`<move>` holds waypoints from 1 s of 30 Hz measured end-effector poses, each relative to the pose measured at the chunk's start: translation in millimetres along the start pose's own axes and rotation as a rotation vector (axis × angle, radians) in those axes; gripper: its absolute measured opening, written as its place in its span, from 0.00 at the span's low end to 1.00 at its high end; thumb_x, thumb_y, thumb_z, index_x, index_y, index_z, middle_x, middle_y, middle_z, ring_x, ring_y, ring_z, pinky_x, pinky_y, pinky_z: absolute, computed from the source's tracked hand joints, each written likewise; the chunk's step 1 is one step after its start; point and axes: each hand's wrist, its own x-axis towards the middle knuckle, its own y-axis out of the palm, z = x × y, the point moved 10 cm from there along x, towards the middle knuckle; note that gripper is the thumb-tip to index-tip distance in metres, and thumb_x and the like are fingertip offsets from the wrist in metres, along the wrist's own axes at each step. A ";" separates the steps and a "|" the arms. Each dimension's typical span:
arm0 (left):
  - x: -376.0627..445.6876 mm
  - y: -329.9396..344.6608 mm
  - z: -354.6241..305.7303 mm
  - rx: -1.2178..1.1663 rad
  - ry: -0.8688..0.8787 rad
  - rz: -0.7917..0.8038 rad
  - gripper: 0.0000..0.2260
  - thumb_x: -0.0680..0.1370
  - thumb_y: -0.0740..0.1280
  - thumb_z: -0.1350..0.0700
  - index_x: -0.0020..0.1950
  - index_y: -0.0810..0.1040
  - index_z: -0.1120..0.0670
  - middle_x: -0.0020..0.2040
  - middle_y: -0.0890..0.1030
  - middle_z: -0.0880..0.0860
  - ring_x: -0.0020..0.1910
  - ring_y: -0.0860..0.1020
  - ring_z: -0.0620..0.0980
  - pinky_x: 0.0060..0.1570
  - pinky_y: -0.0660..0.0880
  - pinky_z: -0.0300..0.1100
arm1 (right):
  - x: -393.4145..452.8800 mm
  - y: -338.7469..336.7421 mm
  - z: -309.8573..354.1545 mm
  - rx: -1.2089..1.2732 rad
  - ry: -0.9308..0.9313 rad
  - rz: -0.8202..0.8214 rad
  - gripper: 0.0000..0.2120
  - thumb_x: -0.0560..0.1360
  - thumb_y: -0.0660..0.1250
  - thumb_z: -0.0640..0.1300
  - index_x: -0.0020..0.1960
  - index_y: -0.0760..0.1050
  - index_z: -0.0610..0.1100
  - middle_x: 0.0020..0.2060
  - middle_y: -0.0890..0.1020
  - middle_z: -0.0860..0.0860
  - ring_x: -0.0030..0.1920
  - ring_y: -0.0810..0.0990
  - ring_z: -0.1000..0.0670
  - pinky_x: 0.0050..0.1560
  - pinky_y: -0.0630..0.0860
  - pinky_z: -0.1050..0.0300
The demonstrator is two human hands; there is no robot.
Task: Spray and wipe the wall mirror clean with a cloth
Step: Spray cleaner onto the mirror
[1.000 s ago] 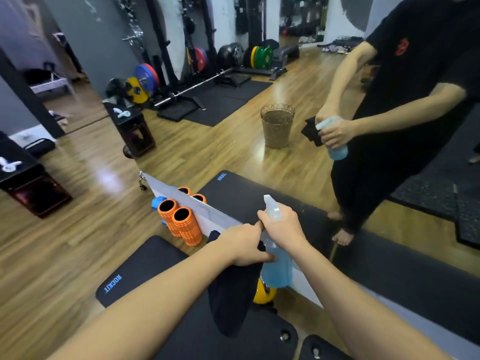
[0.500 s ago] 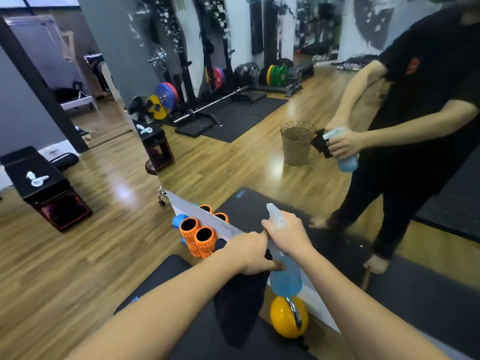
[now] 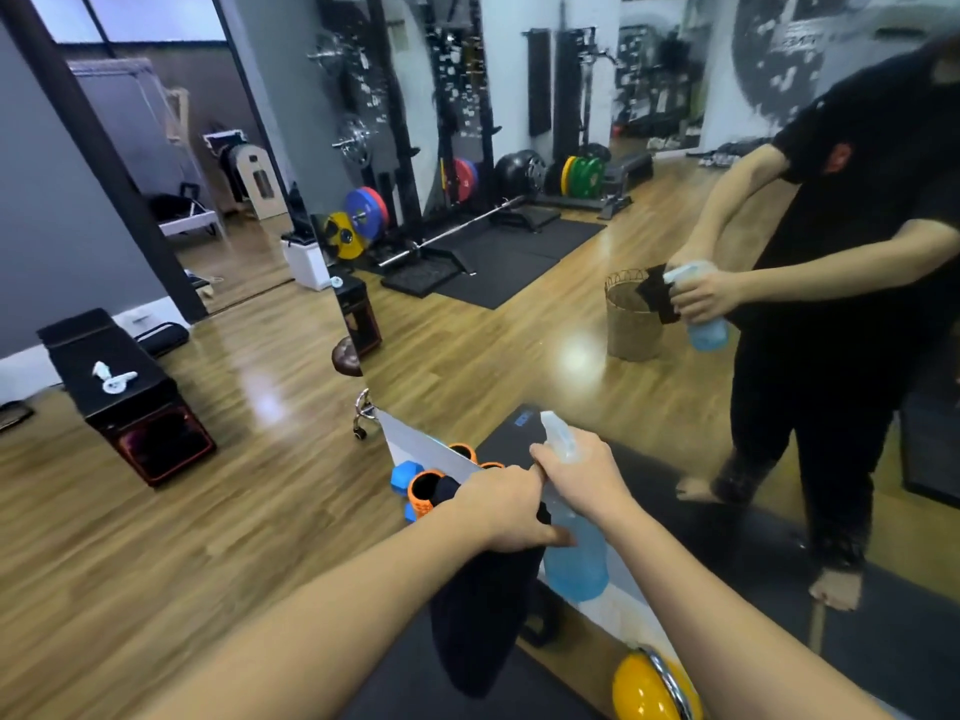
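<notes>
Gym: wood floor (image 3: 208, 537), wall mirror (image 3: 597, 314) ahead at 12 o'clock.
Bottle: blue spray bottle (image 3: 574, 558) upright, nozzle toward the glass.
Right hand (image 3: 584, 472): grip curled round the bottle's neck, nearer the mirror.
Left hand (image 3: 501, 509): grip holds the black cloth (image 3: 480, 615), hanging at 6 o'clock, fingertips touching the bottle.

No readable text. Blue lettering on black mat (image 3: 524, 419) reflected in mirror, just beyond right hand (image 3: 584, 475) fingers, too blurred. Red emblem on reflected black shirt (image 3: 837, 157) illegible.
</notes>
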 end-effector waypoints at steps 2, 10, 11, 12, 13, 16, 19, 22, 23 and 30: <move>-1.5 -1.6 22.3 0.010 -0.004 -0.001 0.32 0.74 0.69 0.30 0.61 0.72 0.56 0.49 0.81 0.53 0.46 0.79 0.53 0.46 0.79 0.52 | 9.5 23.5 18.7 -0.086 -0.060 0.054 0.11 0.72 0.61 0.55 0.48 0.74 0.50 0.33 0.78 0.51 0.39 0.77 0.50 0.38 0.75 0.48; -5.1 -10.3 93.4 -0.029 -0.052 -0.025 0.32 0.73 0.70 0.30 0.61 0.72 0.55 0.49 0.81 0.52 0.48 0.81 0.54 0.51 0.81 0.56 | 32.4 71.1 58.7 -0.102 -0.057 0.045 0.09 0.74 0.62 0.52 0.37 0.70 0.48 0.28 0.76 0.51 0.33 0.74 0.50 0.30 0.67 0.54; -6.0 -13.4 98.9 -0.021 -0.055 -0.034 0.32 0.73 0.70 0.31 0.63 0.71 0.55 0.50 0.81 0.52 0.49 0.81 0.54 0.50 0.81 0.55 | 34.9 72.7 61.1 -0.086 -0.045 0.023 0.10 0.73 0.62 0.52 0.37 0.70 0.48 0.28 0.75 0.51 0.33 0.74 0.50 0.30 0.67 0.54; -6.5 -17.0 103.8 -0.019 -0.058 -0.045 0.33 0.74 0.70 0.31 0.65 0.70 0.55 0.51 0.81 0.52 0.50 0.81 0.55 0.50 0.81 0.55 | 36.6 72.6 65.0 -0.067 -0.045 -0.007 0.10 0.73 0.62 0.52 0.37 0.71 0.48 0.29 0.76 0.52 0.34 0.75 0.51 0.31 0.68 0.54; -6.7 -21.2 108.3 -0.026 -0.058 -0.061 0.34 0.74 0.71 0.32 0.68 0.68 0.54 0.51 0.82 0.53 0.50 0.81 0.55 0.50 0.80 0.54 | 38.0 71.0 69.2 -0.043 -0.045 -0.044 0.11 0.74 0.63 0.54 0.38 0.72 0.48 0.31 0.77 0.52 0.36 0.75 0.51 0.33 0.69 0.53; -6.7 -34.0 116.8 -0.061 -0.049 -0.117 0.38 0.74 0.71 0.34 0.75 0.62 0.53 0.52 0.82 0.53 0.52 0.82 0.57 0.50 0.80 0.52 | 41.8 65.4 82.1 -0.001 -0.067 -0.119 0.13 0.74 0.64 0.54 0.37 0.69 0.48 0.33 0.77 0.51 0.37 0.76 0.49 0.34 0.69 0.52; -5.7 -40.0 119.9 -0.078 -0.038 -0.143 0.38 0.76 0.71 0.35 0.76 0.61 0.53 0.45 0.76 0.49 0.50 0.82 0.58 0.44 0.76 0.49 | 44.6 63.6 90.4 -0.018 -0.077 -0.144 0.14 0.75 0.65 0.52 0.35 0.68 0.47 0.31 0.75 0.51 0.34 0.75 0.51 0.32 0.66 0.54; -2.8 -42.5 120.7 -0.091 -0.024 -0.164 0.38 0.76 0.70 0.35 0.78 0.59 0.51 0.44 0.76 0.49 0.50 0.82 0.58 0.41 0.73 0.49 | 46.0 56.6 88.8 0.039 -0.075 -0.213 0.14 0.75 0.65 0.56 0.39 0.73 0.46 0.35 0.78 0.52 0.38 0.77 0.51 0.34 0.69 0.54; -1.6 -43.3 119.9 -0.088 -0.020 -0.164 0.37 0.76 0.69 0.35 0.77 0.59 0.51 0.45 0.78 0.50 0.51 0.82 0.58 0.42 0.72 0.49 | 45.7 53.7 88.1 0.040 -0.078 -0.232 0.14 0.75 0.65 0.56 0.40 0.74 0.46 0.35 0.79 0.52 0.38 0.77 0.51 0.35 0.69 0.54; 9.4 -45.0 93.8 -0.045 0.057 -0.150 0.29 0.77 0.69 0.37 0.69 0.65 0.52 0.53 0.82 0.53 0.53 0.81 0.60 0.52 0.78 0.55 | 29.9 22.5 76.2 0.076 -0.045 -0.381 0.13 0.78 0.65 0.55 0.43 0.73 0.45 0.39 0.78 0.50 0.40 0.76 0.53 0.43 0.74 0.48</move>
